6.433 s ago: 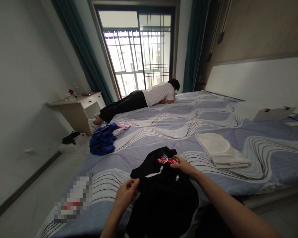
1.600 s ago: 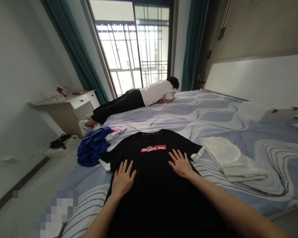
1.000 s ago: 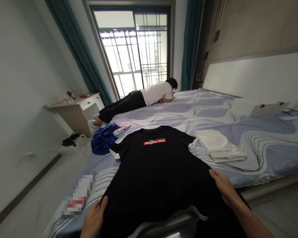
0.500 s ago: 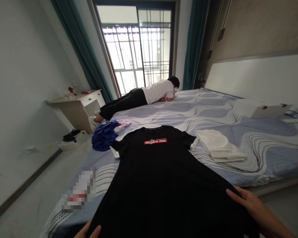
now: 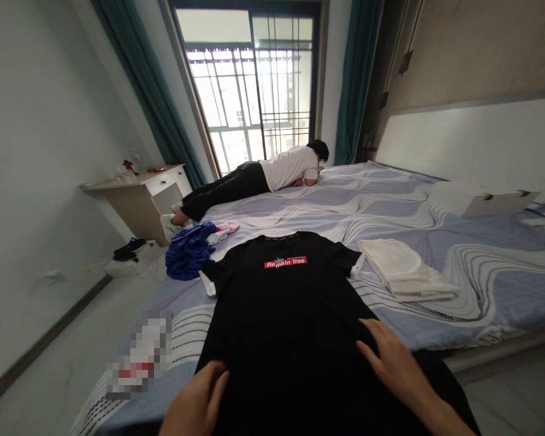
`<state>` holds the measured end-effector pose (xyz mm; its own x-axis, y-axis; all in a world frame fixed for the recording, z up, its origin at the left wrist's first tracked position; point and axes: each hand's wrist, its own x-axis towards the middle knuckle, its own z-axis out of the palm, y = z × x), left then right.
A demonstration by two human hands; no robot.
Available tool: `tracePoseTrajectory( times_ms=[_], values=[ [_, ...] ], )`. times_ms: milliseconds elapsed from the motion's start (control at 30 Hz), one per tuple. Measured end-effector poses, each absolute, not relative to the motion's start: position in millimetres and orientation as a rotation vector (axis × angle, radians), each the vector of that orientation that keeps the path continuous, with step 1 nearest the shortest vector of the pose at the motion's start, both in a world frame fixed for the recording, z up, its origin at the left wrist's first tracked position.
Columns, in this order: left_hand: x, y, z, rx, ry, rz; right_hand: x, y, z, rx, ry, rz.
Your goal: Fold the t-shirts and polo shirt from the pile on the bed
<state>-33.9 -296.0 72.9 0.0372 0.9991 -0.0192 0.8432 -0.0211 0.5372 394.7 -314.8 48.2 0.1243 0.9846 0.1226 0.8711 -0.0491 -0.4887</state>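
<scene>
By the left wall stands a white dresser (image 5: 138, 189), and on the near left corner of the bed (image 5: 481, 272) lies a crumpled blue garment (image 5: 188, 253). Just right of it the black T-shirt (image 5: 286, 315) is spread face up on the bedspread, collar away from the person and red chest label (image 5: 285, 262) showing, its lower part reaching to the near edge.

The left hand (image 5: 195, 402) rests at the shirt's lower left side with the fingers together and loosely bent. No cloth looks pinched. The right hand (image 5: 393, 363) lies flat on the lower right of the shirt, fingers spread, holding nothing.

To my eye this is smoothing work, best done with both palms flat, stroking from the middle out to the side seams and hem evenly. A one-sided drag would skew the collar.

Further right sits a folded white cloth (image 5: 406, 269), just beside the shirt's sleeve. Another person (image 5: 263, 175) lies at the far side of the bed, well apart.
</scene>
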Motion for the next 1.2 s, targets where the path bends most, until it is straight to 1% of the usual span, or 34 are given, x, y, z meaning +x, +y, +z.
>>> tracePoseTrajectory(
  times_ms=[67, 133, 233, 367, 600, 800, 967, 1067, 1200],
  values=[
    [18, -251, 70, 2.204, 1.629, 0.629, 344, -271, 51, -1.856, -2.011, 0.360],
    [57, -205, 56, 2.409, 1.504, 0.552, 306, -230, 44, -1.868, -2.160, 0.393],
    [84, -146, 30, 2.502, 1.627, 0.320, 283, -180, 28, -1.933, -2.225, 0.351],
    [84, -95, 13, 2.536, 1.720, 0.182, 291, -129, 16, -1.963, -2.195, 0.302],
    [90, -48, 18, 2.521, 1.720, 0.113, 300, -65, 12, -2.045, -2.130, 0.282],
    [97, -6, 14, 2.488, 1.749, 0.142, 302, -19, 6, -2.094, -2.089, 0.268],
    [95, 22, 13, 2.445, 1.772, 0.172, 305, 3, 8, -2.148, -2.083, 0.250],
    [67, 34, 14, 2.337, 1.940, 0.215, 306, 7, 5, -2.144, -2.084, 0.215],
    [-6, 44, 21, 2.042, 2.273, 0.202, 307, 8, 0, -2.158, -2.084, 0.198]
  ],
)
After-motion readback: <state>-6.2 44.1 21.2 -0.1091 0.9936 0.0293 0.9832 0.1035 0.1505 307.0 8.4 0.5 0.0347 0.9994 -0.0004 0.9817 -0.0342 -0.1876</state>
